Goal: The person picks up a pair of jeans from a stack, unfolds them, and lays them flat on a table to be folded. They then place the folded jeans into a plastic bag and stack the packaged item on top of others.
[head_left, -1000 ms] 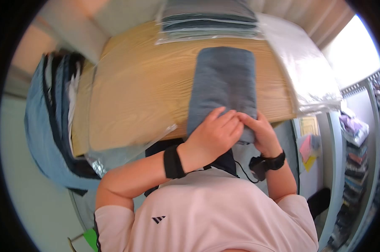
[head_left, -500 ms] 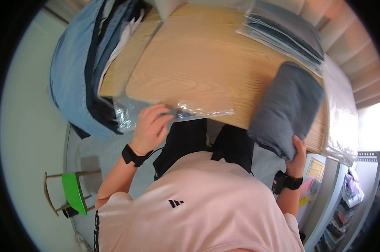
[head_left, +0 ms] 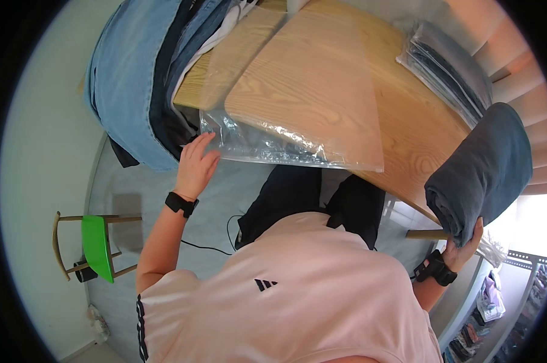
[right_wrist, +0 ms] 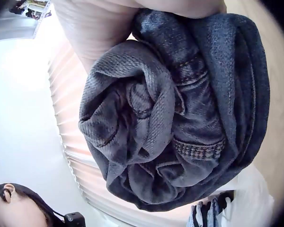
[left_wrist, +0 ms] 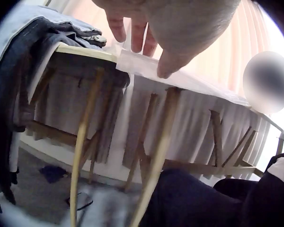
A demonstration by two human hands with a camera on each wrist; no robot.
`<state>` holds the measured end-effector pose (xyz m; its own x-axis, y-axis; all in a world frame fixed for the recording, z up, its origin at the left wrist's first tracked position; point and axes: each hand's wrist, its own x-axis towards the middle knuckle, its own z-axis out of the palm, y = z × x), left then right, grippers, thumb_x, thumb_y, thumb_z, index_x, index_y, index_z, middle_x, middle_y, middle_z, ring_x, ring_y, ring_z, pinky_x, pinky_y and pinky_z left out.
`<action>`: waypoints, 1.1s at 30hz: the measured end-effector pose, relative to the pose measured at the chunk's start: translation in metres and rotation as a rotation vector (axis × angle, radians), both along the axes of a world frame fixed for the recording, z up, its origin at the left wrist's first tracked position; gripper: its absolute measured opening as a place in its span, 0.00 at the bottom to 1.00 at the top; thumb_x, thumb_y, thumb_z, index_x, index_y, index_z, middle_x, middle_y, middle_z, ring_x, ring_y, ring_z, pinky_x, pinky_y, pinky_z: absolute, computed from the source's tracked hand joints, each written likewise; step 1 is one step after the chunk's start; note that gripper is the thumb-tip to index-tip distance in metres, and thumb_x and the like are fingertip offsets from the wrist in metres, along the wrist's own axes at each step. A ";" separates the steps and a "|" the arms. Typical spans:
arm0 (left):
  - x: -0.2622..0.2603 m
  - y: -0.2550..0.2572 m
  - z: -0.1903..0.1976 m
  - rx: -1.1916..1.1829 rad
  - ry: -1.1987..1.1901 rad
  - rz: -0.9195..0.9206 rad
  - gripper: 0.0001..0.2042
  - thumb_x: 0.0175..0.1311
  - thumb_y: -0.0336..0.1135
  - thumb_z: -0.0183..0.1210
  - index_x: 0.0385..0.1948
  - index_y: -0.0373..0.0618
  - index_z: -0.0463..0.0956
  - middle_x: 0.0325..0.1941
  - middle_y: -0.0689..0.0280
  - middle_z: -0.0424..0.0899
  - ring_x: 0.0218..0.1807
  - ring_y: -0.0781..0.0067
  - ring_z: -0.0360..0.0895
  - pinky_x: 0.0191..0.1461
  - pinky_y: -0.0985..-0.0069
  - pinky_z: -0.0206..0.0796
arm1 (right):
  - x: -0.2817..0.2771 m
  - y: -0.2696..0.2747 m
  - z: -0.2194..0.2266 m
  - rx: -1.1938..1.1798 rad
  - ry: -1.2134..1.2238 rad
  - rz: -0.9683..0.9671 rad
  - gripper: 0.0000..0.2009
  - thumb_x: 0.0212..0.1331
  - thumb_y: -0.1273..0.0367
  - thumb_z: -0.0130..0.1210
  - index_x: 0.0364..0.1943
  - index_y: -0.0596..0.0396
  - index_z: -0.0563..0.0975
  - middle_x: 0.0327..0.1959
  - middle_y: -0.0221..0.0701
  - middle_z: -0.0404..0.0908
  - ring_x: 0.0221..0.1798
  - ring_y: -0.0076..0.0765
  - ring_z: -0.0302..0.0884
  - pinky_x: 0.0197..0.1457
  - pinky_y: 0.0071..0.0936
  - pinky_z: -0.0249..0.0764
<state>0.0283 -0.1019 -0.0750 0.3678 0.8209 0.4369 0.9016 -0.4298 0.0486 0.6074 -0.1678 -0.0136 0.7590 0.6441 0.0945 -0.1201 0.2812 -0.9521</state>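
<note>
A folded dark blue-grey denim garment [head_left: 485, 169] is held up past the table's right end by my right hand [head_left: 464, 247], which grips its lower end. In the right wrist view the rolled layers of the denim [right_wrist: 199, 104] show below my fingers. A flat transparent plastic bag [head_left: 310, 91] lies on the table, its shiny edge over the front. My left hand [head_left: 197, 166] is at the bag's left front corner with fingers extended; in the left wrist view the hand [left_wrist: 180, 28] is above the bag's edge [left_wrist: 180, 78], and contact cannot be told.
Jeans [head_left: 125, 78] hang over the wooden table's [head_left: 406, 139] left end. Bagged dark garments [head_left: 446, 69] are stacked at the back right. A green chair [head_left: 97, 248] stands on the floor at left. Shelves with packed items [head_left: 467, 339] are at the lower right.
My right hand has lifted the denim garment off the table and carried it right. My left hand has left the garment and moved left to the bag. The head view has turned.
</note>
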 end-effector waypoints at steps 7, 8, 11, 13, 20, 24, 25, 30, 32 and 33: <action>0.033 0.012 0.009 0.034 -0.219 -0.052 0.06 0.45 0.26 0.62 0.25 0.40 0.76 0.33 0.60 0.80 0.36 0.57 0.76 0.37 0.65 0.69 | -0.041 0.013 0.032 -0.068 0.130 0.016 0.17 0.58 0.59 0.55 0.46 0.55 0.72 0.42 0.31 0.76 0.43 0.30 0.75 0.44 0.23 0.73; 0.044 0.013 0.013 0.003 -0.278 -0.048 0.06 0.45 0.26 0.62 0.25 0.40 0.76 0.32 0.61 0.79 0.36 0.57 0.76 0.37 0.66 0.69 | -0.048 0.016 0.035 -0.030 0.130 0.008 0.17 0.58 0.59 0.55 0.46 0.55 0.72 0.42 0.31 0.76 0.43 0.30 0.75 0.44 0.23 0.73; 0.086 0.023 0.030 -0.042 -0.435 -0.052 0.06 0.45 0.26 0.63 0.23 0.41 0.74 0.29 0.61 0.77 0.35 0.57 0.76 0.37 0.66 0.68 | -0.057 0.019 0.040 -0.007 0.164 0.101 0.19 0.58 0.59 0.54 0.49 0.56 0.71 0.46 0.34 0.74 0.45 0.31 0.74 0.45 0.25 0.72; 0.115 0.029 0.042 -0.079 -0.534 -0.054 0.07 0.45 0.27 0.63 0.22 0.41 0.73 0.27 0.61 0.76 0.34 0.56 0.75 0.36 0.66 0.68 | -0.043 0.018 0.028 0.003 0.162 0.138 0.21 0.60 0.58 0.53 0.51 0.58 0.70 0.48 0.35 0.74 0.49 0.31 0.72 0.50 0.24 0.69; 0.169 0.044 0.061 -0.422 -0.725 -0.100 0.08 0.50 0.27 0.60 0.20 0.39 0.67 0.20 0.58 0.70 0.27 0.55 0.70 0.31 0.66 0.62 | -0.023 -0.006 0.013 0.007 -0.094 0.135 0.24 0.58 0.57 0.54 0.52 0.61 0.69 0.49 0.36 0.74 0.54 0.29 0.69 0.58 0.22 0.62; 0.165 0.046 0.044 -0.499 -0.755 -0.092 0.05 0.50 0.27 0.55 0.20 0.39 0.68 0.20 0.55 0.73 0.25 0.54 0.71 0.29 0.67 0.63 | -0.016 -0.016 0.019 -0.012 0.165 0.045 0.22 0.57 0.58 0.56 0.50 0.59 0.70 0.49 0.36 0.74 0.50 0.34 0.72 0.54 0.27 0.67; 0.165 0.046 0.044 -0.518 -0.755 -0.093 0.05 0.50 0.27 0.55 0.20 0.39 0.68 0.20 0.55 0.73 0.25 0.54 0.71 0.29 0.67 0.63 | -0.018 -0.018 0.021 -0.028 0.165 0.036 0.22 0.57 0.58 0.56 0.50 0.59 0.70 0.49 0.36 0.74 0.50 0.34 0.72 0.54 0.27 0.67; 0.167 0.044 0.043 -0.587 -0.722 -0.091 0.02 0.54 0.23 0.55 0.24 0.37 0.72 0.24 0.60 0.78 0.24 0.74 0.74 0.31 0.77 0.66 | -0.017 -0.024 0.017 -0.044 0.128 0.012 0.26 0.54 0.61 0.58 0.54 0.59 0.65 0.50 0.39 0.72 0.51 0.40 0.72 0.53 0.32 0.70; 0.170 0.042 0.049 -0.620 -0.729 -0.144 0.02 0.53 0.20 0.55 0.25 0.37 0.72 0.26 0.60 0.77 0.27 0.69 0.75 0.32 0.75 0.67 | -0.014 -0.027 0.013 -0.027 0.133 0.049 0.30 0.54 0.61 0.59 0.57 0.59 0.62 0.53 0.41 0.69 0.52 0.43 0.71 0.54 0.34 0.70; 0.171 0.042 0.050 -0.623 -0.731 -0.145 0.02 0.53 0.20 0.55 0.25 0.37 0.72 0.26 0.60 0.77 0.27 0.69 0.75 0.32 0.75 0.67 | -0.013 -0.028 0.010 -0.030 0.131 0.048 0.30 0.54 0.61 0.59 0.57 0.59 0.62 0.53 0.41 0.69 0.52 0.43 0.71 0.54 0.34 0.70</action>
<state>0.1989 -0.0598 -0.0247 0.2938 0.9506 0.1004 0.4987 -0.2420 0.8323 0.5946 -0.1954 -0.0033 0.7320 0.6809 -0.0229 -0.2563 0.2441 -0.9353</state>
